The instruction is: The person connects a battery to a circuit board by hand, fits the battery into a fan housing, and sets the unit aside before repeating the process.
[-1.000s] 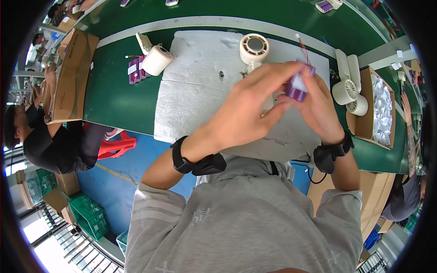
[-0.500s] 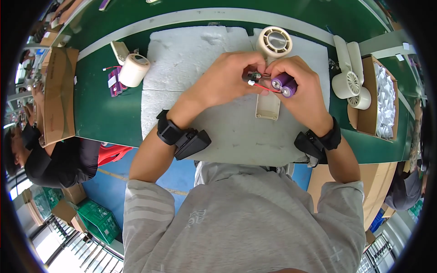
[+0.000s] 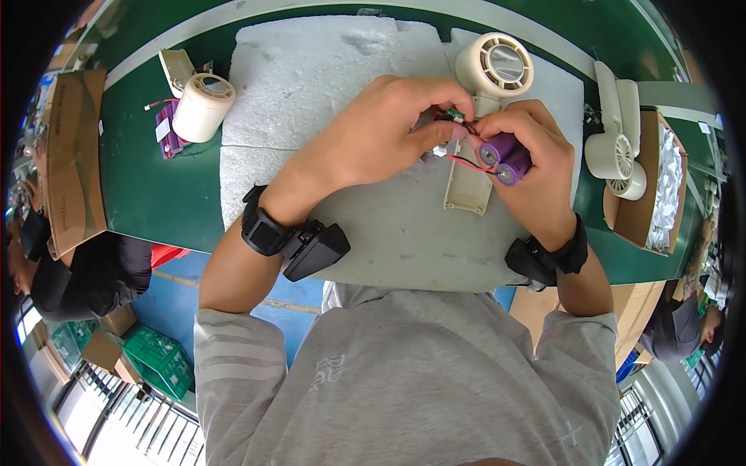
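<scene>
My left hand pinches a small green circuit board with wires between thumb and fingers. Close beside it, my right hand is curled around a purple battery pack of two cells, its thumb and forefinger closed near the wires. A red and black lead with a white connector hangs between the hands. Just beyond and beneath them lies a cream handheld fan with a round head. Its handle shell shows a hollow inside below the hands, which cover part of it.
A white foam sheet and a grey mat lie on the green table. Another fan stands left with a purple battery pack. More fans lie right, beside a carton of silvery-white pieces. People sit at both sides.
The whole view has shifted a little, with the foam's near part spreading wider. Both hands keep their holds, and the circuit board shows more clearly at the left fingertips.
</scene>
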Available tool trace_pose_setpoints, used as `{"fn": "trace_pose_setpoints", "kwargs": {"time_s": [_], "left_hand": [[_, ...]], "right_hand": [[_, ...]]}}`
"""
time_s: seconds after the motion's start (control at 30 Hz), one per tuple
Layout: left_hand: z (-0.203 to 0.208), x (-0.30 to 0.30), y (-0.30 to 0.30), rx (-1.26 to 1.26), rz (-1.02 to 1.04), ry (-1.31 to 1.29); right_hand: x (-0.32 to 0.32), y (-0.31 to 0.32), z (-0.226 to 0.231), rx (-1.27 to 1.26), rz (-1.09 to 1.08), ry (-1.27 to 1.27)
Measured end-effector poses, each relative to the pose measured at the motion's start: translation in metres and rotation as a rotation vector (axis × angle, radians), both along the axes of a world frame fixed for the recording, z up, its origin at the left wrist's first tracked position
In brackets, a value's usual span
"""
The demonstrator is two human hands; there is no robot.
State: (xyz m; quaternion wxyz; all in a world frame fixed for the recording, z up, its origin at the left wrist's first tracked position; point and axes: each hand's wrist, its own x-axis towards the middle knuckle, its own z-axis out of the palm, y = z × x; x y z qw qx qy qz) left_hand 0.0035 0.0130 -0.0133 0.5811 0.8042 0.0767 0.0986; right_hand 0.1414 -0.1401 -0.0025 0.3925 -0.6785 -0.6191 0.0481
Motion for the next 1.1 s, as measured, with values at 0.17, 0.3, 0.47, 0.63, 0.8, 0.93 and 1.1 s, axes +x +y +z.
{"fn": "trace_pose_setpoints", "kwargs": {"time_s": [0.17,0.3,0.47,0.63,0.8,0.93,1.1], "left_hand": [[0.0033,-0.0006,0.0017,0.075,-0.043,0.003],[0.006,-0.0037,0.001,0.028,-0.053,-0.007],[0.0046,-0.0086,0.0053,-0.125,-0.03,0.032],[0.004,-0.0089,0.004,-0.166,-0.026,0.089],[0.0027,-0.0077,0.0061,0.1,-0.016,-0.089],[0.0069,-0.0094,0.0054,0.214,-0.028,-0.052],[-0.0015,-0.006,-0.0028,-0.017,0.025,-0.139]], "right_hand": [[-0.0085,0.0004,0.0031,-0.014,-0.029,0.025],[-0.0094,-0.0004,0.0012,-0.029,-0.034,-0.007],[-0.0086,0.0005,-0.0009,0.0,-0.004,-0.089],[-0.0093,-0.0007,-0.0028,0.009,0.0,-0.135],[-0.0084,0.0017,-0.0002,0.015,0.019,-0.157],[-0.0079,0.0006,0.0002,0.004,0.022,-0.201],[-0.0049,-0.0006,0.0013,-0.009,0.07,-0.234]]}}
